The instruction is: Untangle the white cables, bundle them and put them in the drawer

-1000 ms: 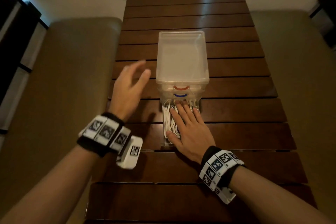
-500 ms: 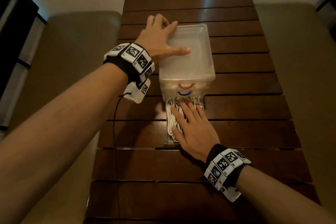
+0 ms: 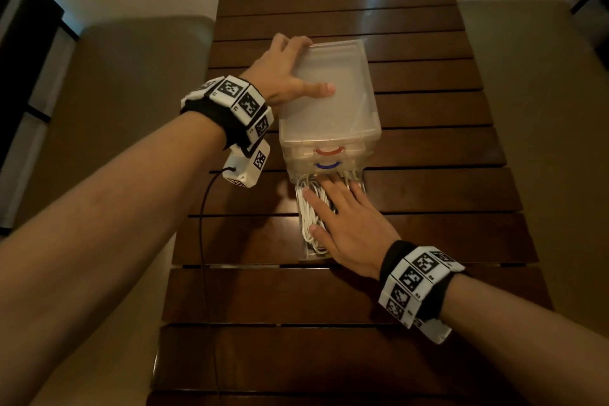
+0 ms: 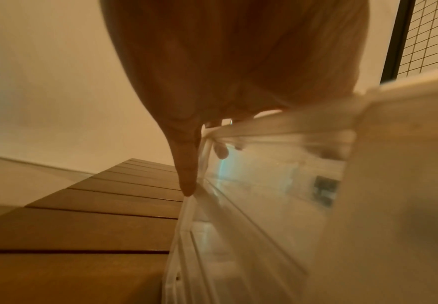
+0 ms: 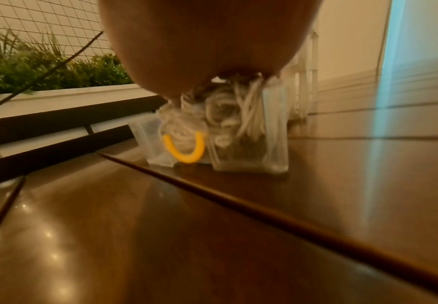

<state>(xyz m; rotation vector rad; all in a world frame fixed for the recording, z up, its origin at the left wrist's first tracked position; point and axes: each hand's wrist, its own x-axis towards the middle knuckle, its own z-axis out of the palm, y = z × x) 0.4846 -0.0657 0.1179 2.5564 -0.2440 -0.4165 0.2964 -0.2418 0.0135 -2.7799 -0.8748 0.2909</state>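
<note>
A translucent drawer unit [image 3: 336, 109] stands on the table, with a red handle [image 3: 328, 152] and a blue handle [image 3: 327, 165] on its upper drawers. Its bottom drawer [image 3: 316, 255] is pulled out toward me and holds coiled white cables [image 3: 308, 211]. My right hand [image 3: 342, 217] lies flat on top of the cables, fingers straight. My left hand [image 3: 290, 72] holds the unit's far left corner, thumb on the lid and fingers wrapped over the edge. In the right wrist view the cables [image 5: 228, 115] fill the clear drawer [image 5: 251, 164] behind its yellow handle [image 5: 184, 150].
The slatted dark wooden table [image 3: 329, 306] runs away from me. Beige cushioned seats [image 3: 125, 109] flank it on both sides. A thin black cable [image 3: 202, 224] hangs from my left wrist camera across the table's left edge. Plants [image 5: 31, 70] stand behind a mesh.
My left hand has moved from the air left of the unit onto its top far left corner and taken hold. My right hand has stayed flat on the cables.
</note>
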